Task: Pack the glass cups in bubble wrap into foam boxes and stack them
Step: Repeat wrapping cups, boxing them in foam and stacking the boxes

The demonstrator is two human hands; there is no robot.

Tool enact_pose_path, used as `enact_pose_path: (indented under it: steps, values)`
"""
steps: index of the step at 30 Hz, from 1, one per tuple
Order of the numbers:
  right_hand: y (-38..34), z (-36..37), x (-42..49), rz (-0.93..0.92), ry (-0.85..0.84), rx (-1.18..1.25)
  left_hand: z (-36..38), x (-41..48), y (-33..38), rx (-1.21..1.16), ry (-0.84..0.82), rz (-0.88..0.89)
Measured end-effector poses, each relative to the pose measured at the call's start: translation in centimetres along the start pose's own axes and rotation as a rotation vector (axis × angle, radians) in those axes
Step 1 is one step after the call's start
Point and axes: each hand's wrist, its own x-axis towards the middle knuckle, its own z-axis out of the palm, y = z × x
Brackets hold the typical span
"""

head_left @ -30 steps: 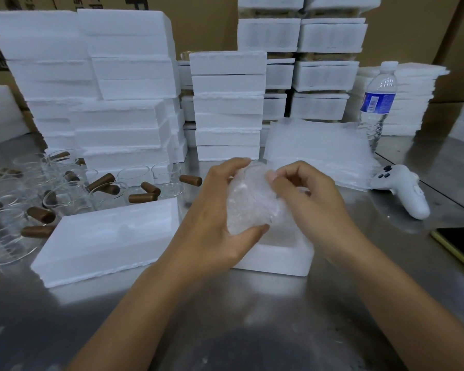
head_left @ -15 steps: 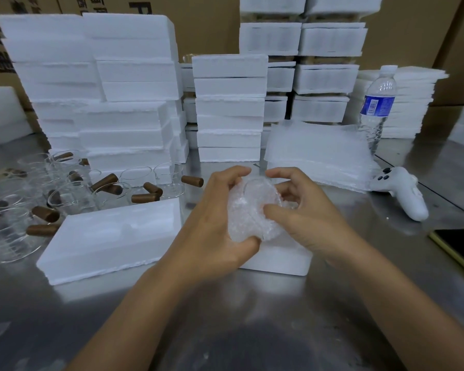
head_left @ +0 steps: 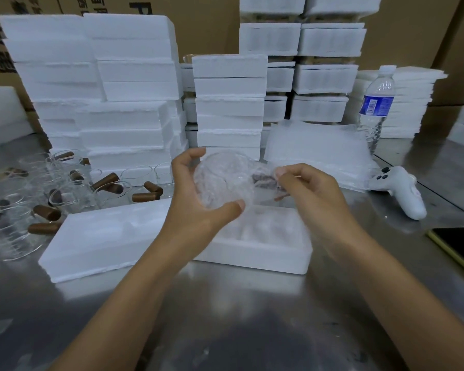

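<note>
Apart now: the right hand has drawn off to the right from the bundle it was pressed against half a second ago. The left hand has lifted the cup a little, so the hollow of the box shows beneath.

The left hand grips the bundle from the left, with the thumb under its near side and the fingers curled over the far side. The right hand's fingers are curled. Its thumb and forefinger appear to pinch the loose end of the wrap where the brown handle shows through, though the contact is blurred. The cup is held above the left part of the box, clear of it.

To do this well, I judge the loose end should be tucked flat round the handle before the cup goes down. A flap left standing could unroll, or foul the lid, which lies just left of the box. The left grip wants to be firm but light, since wrap slides on glass. Lower the bundle straight into the hollow, handle turned to where there is room, then seat it with flat fingers.
</note>
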Motion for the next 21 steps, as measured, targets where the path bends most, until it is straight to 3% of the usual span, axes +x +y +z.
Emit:
enact_pose_path:
  steps: [4, 9, 16, 21]
  values:
    - [-0.1, -0.2, -0.1, 0.051, -0.071, 0.003, -0.3, 0.2, -0.3, -0.114, -0.049, -0.118]
    - [0.3, -0.2, 0.0, 0.082, -0.091, -0.068, -0.7, 0.4, -0.7, -0.047, -0.121, -0.222]
    - [1.0, 0.4, -0.2, 0.122, -0.16, -0.207, -0.5, 1.0, -0.6, -0.108, -0.095, -0.397]
    - [2.1, 0.4, -0.4, -0.02, -0.201, -0.456, -0.5, 1.2, -1.6, 0.068, -0.011, -0.316]
